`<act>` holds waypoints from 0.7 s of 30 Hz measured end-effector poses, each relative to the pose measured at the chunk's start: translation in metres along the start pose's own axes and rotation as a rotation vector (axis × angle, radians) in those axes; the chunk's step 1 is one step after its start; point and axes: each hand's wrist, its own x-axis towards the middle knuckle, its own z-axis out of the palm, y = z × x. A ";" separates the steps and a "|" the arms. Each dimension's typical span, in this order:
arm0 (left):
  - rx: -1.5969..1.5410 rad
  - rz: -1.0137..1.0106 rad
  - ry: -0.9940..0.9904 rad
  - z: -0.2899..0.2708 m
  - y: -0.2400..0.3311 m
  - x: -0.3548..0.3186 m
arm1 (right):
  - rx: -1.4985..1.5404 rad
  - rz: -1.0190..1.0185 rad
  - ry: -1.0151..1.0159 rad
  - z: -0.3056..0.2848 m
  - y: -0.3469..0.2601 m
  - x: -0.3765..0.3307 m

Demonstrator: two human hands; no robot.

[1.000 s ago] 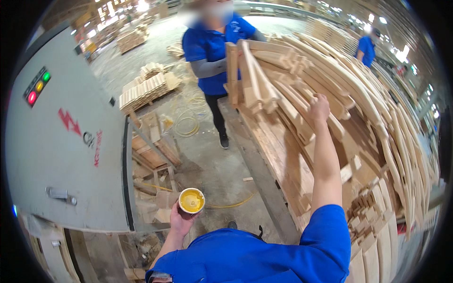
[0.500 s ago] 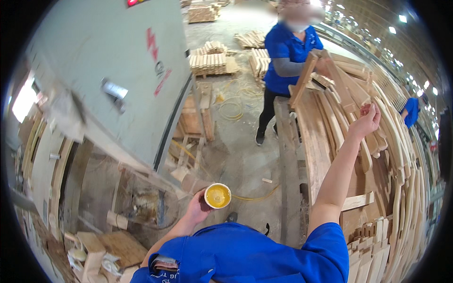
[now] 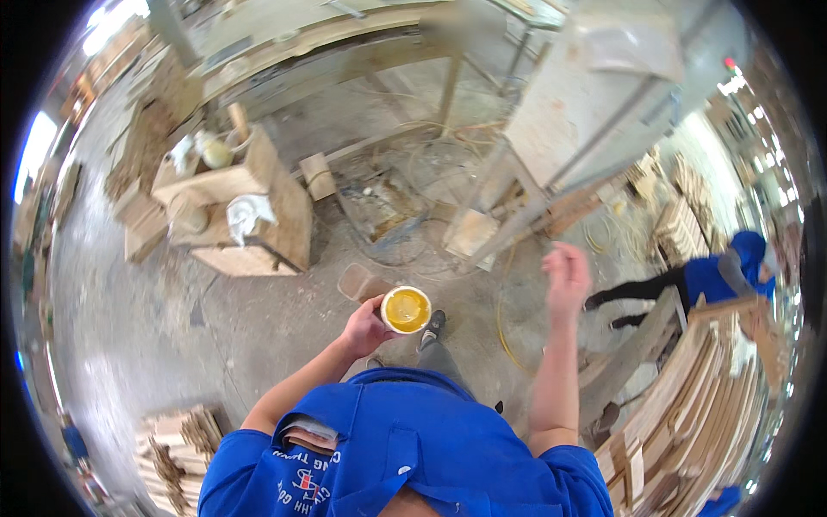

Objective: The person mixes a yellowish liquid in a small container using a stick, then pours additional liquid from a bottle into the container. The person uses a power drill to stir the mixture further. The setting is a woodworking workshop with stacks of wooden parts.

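My left hand (image 3: 365, 327) is closed around a white tub (image 3: 406, 309) filled with yellow paste, held with its open top facing up. Out to the right, my raised right hand (image 3: 568, 274) is over the floor, apart from the tub. Its fingers are curled and pressed together, slightly blurred. Whether something small is pinched in them is hidden. Nothing else touches either hand.
A wooden box stand (image 3: 280, 207) at left carries white cloths (image 3: 250, 217) and a round jar. A grey cabinet (image 3: 594, 95) stands ahead. Long wooden parts (image 3: 680, 405) are stacked at right, near a co-worker (image 3: 715, 274) in blue. A yellow hose (image 3: 508, 336) crosses the floor.
My view has turned left, away from the stacked wooden parts. My right hand has come away from them and lowered. The tub stays in my left hand.
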 end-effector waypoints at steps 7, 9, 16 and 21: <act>-0.245 0.268 0.218 -0.074 0.039 -0.045 | 0.110 0.409 -0.771 0.164 0.086 -0.028; -0.271 0.326 0.279 -0.088 0.052 -0.038 | -0.043 0.308 -0.857 0.199 0.099 -0.025; -0.399 0.365 0.335 -0.140 0.104 0.050 | -0.347 0.274 -0.840 0.295 0.216 0.003; -0.529 0.430 0.326 -0.176 0.146 0.146 | -0.565 0.156 -0.925 0.363 0.347 0.012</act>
